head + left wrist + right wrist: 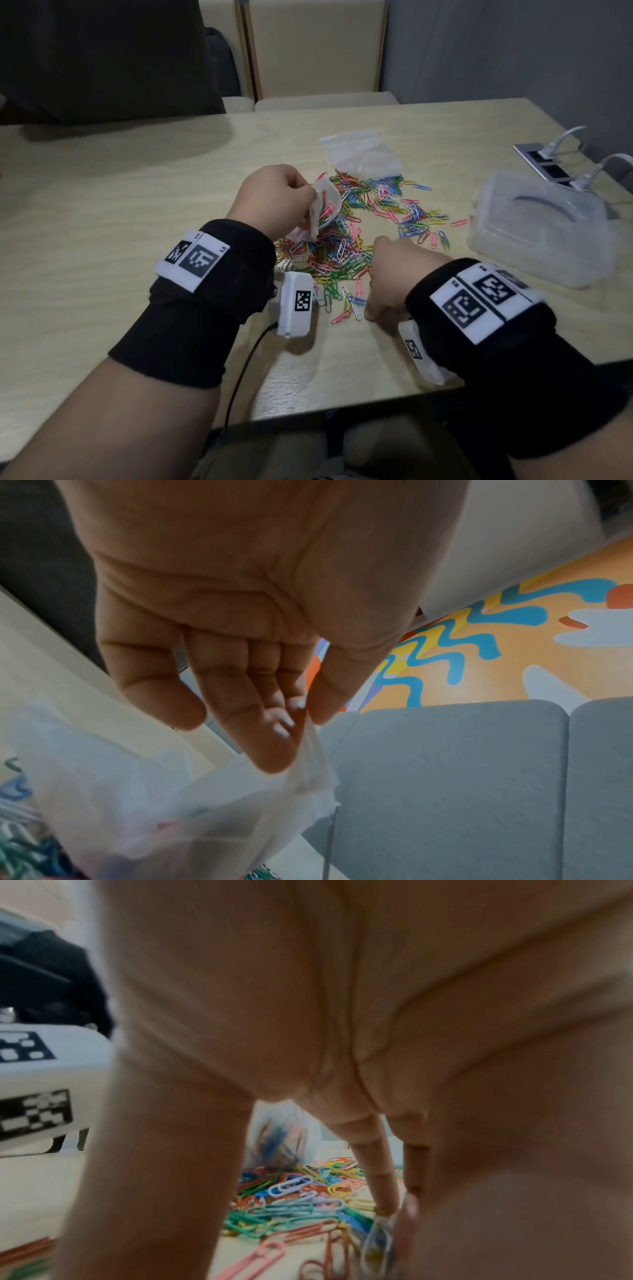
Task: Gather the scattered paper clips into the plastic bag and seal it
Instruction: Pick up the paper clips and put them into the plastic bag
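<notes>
Right hand (394, 274) fingertips hidden — paper clips (346, 246) blurred.

Head view overlooks table (137, 192); wrist views close on clips (294, 1199).

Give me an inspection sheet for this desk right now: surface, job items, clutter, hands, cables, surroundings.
Surface: pale wood-grain table.
Job items: coloured paper clips scattered mid-table; small bag, partly filled, held up over them; second bag flat behind the pile.
Clutter: clear plastic box on the right.
Hands: left hand pinches the small bag's edge; right hand down at the pile's near edge, fingertips on clips.
Cables: white cables plugged into the table socket; black wire from the left wrist.
Surroundings: chairs behind the table.
</notes>
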`<state>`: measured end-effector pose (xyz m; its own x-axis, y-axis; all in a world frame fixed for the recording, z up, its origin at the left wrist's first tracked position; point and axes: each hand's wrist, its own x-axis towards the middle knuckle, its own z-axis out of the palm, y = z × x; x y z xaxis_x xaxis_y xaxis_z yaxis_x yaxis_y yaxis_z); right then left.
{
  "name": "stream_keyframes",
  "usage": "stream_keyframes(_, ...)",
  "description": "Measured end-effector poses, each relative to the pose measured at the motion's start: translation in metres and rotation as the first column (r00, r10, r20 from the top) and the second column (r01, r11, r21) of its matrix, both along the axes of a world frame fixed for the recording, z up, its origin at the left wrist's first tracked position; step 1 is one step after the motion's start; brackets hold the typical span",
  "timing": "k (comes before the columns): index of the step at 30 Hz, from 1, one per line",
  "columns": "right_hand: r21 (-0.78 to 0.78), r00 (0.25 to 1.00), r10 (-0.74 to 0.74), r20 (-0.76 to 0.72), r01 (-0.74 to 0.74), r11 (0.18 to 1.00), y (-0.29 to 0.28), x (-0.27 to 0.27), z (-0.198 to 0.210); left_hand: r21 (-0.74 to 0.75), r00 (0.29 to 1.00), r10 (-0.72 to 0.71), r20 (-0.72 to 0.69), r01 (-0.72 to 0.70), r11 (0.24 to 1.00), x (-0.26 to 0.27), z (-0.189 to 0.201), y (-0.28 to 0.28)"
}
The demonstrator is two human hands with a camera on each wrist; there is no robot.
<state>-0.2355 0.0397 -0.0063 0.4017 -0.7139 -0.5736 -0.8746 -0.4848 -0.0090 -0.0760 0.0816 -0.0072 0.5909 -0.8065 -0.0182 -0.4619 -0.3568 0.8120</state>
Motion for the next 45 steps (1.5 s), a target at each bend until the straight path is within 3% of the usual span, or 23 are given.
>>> stream_keyframes(13,-0.080,0.953,0.070,0.295,-0.048,0.996,-0.017,0.030,-0.007,-0.034,0.999,0.047,0.016,-0.047,0.998,0.008,0.005,0.002)
stream_keyframes(16,-0.051,0.933,0.257,0.252,-0.252,0.966,-0.017,0.034,-0.012,-0.041,0.998,0.057,0.000,-0.057,0.997,0.007,0.006,0.002)
stream_keyframes(19,-0.072,0.942,0.309,0.131,-0.302,0.950,-0.020,0.040,-0.018,-0.043,0.999,0.050,0.000,-0.050,0.998,0.006,0.007,0.000)
stream_keyframes(28,-0.271,0.922,0.315,0.226,-0.251,0.929,-0.037,0.030,-0.019,-0.018,1.000,0.022,0.010,-0.021,1.000,0.002,0.005,0.000)
stream_keyframes(32,-0.283,0.931,0.254,0.261,-0.178,0.942,-0.042,0.025,-0.021,-0.005,0.999,0.001,0.040,0.000,1.000,-0.003,0.002,0.000)
stream_keyframes(35,-0.246,0.921,0.135,0.365,-0.045,0.968,-0.048,0.022,-0.017,0.011,0.998,-0.012,0.064,0.011,1.000,-0.008,0.001,0.000)
stream_keyframes(38,-0.210,0.852,0.004,0.524,0.125,0.970,-0.051,0.018,-0.006,0.016,0.997,-0.009,0.077,0.008,1.000,-0.009,0.001,0.000)
stream_keyframes(40,-0.169,0.766,-0.061,0.640,0.218,0.961,-0.053,0.015,0.002,0.016,0.996,-0.008,0.085,0.007,1.000,-0.010,0.001,-0.001)
stream_keyframes(42,-0.031,0.625,-0.172,0.761,0.300,0.953,-0.054,0.015,0.008,0.018,0.996,-0.015,0.087,0.013,1.000,-0.011,0.000,-0.001)
stream_keyframes(45,0.428,0.307,-0.496,0.812,0.264,0.864,-0.050,0.021,0.015,0.019,0.996,-0.025,0.084,0.024,1.000,-0.015,-0.002,-0.002)
